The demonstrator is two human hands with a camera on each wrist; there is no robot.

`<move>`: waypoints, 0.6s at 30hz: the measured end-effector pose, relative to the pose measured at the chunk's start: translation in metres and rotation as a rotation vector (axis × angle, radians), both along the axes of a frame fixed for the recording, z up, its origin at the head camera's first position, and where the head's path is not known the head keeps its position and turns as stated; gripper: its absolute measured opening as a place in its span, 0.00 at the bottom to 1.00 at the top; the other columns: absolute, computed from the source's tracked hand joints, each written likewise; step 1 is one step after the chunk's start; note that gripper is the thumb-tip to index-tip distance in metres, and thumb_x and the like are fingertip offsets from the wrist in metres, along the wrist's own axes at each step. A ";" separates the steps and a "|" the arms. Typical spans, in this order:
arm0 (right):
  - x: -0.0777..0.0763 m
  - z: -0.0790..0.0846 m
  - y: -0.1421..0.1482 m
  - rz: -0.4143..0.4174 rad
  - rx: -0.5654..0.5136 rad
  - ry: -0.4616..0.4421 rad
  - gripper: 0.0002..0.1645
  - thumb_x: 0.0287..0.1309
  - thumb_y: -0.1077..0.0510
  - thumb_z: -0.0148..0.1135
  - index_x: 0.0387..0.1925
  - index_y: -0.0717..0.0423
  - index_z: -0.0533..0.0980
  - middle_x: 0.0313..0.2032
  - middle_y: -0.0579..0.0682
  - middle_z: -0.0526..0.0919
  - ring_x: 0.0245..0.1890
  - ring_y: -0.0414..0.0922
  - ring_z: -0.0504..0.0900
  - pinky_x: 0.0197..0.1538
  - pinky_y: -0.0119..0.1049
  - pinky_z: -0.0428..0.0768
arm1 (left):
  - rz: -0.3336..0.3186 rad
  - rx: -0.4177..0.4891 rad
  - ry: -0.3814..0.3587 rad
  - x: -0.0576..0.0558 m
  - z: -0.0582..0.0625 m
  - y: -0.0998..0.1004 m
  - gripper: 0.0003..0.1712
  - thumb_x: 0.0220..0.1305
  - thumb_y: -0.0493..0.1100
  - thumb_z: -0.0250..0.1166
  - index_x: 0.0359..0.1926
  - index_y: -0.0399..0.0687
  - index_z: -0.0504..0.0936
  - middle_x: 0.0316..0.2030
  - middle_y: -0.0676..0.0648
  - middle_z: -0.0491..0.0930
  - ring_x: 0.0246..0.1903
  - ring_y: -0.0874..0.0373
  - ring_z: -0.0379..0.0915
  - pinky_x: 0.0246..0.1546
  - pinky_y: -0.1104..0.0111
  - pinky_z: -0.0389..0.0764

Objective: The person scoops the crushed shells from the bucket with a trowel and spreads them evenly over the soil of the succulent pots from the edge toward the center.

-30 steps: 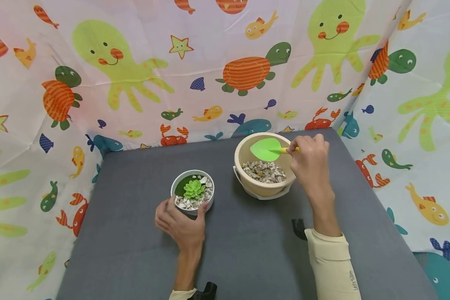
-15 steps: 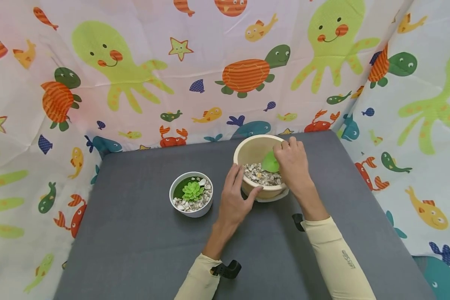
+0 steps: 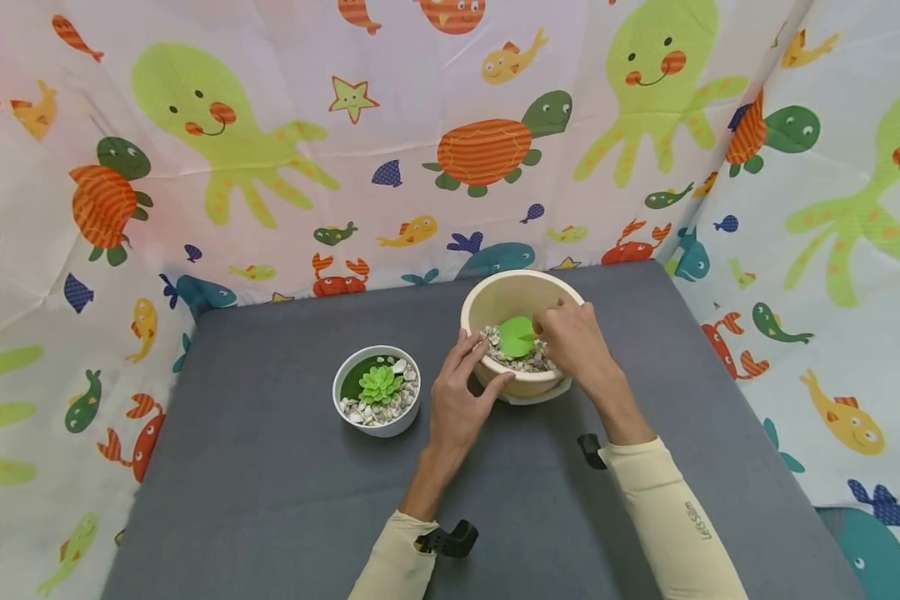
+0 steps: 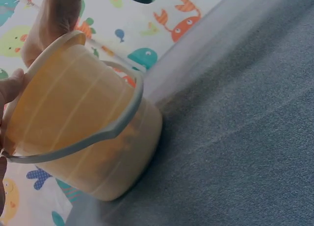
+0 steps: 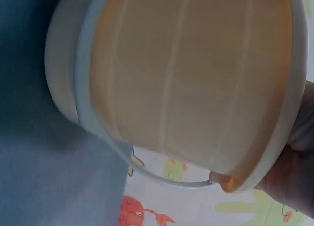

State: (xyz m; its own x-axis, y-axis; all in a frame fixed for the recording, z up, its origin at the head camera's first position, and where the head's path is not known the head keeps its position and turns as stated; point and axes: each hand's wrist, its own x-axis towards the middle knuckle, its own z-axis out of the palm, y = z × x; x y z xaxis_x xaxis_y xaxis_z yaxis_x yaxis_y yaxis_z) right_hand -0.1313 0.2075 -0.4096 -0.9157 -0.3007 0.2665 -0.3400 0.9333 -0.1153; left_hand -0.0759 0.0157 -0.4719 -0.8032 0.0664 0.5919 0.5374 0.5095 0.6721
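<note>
At the bucket's three o'clock, the right hand (image 3: 572, 337) reaches over the rim, its fingers curled round the largely hidden handle of a green toy shovel (image 3: 516, 337), the blade tilted down among the pebbles (image 3: 495, 346), an angle that suits digging in. The left hand (image 3: 459, 404) clasps the cream toy bucket (image 3: 517, 293), thumb and fingers spread from seven to nine o'clock, presumably to brace it against the shovel's push. Near it, toward eight o'clock, a white pot (image 3: 390, 427) stands upright, apparently kept within reach, with a succulent (image 3: 380, 385) ringed partly by pebbles.
</note>
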 end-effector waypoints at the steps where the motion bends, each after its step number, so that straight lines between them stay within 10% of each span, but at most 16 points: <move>1: 0.000 -0.002 0.000 0.003 -0.044 -0.003 0.07 0.41 0.68 0.68 0.24 0.55 0.81 0.24 0.51 0.81 0.35 0.54 0.73 0.36 0.54 0.66 | -0.006 0.006 -0.011 0.000 0.000 -0.001 0.34 0.49 0.56 0.69 0.57 0.51 0.75 0.58 0.47 0.70 0.65 0.53 0.55 0.60 0.67 0.63; 18: 0.012 0.010 0.007 -0.168 -0.417 -0.160 0.03 0.46 0.65 0.66 0.23 0.56 0.80 0.25 0.50 0.83 0.30 0.50 0.76 0.37 0.48 0.69 | -0.017 0.022 -0.068 -0.001 -0.003 -0.003 0.32 0.48 0.57 0.69 0.57 0.58 0.75 0.59 0.50 0.69 0.65 0.55 0.55 0.60 0.67 0.62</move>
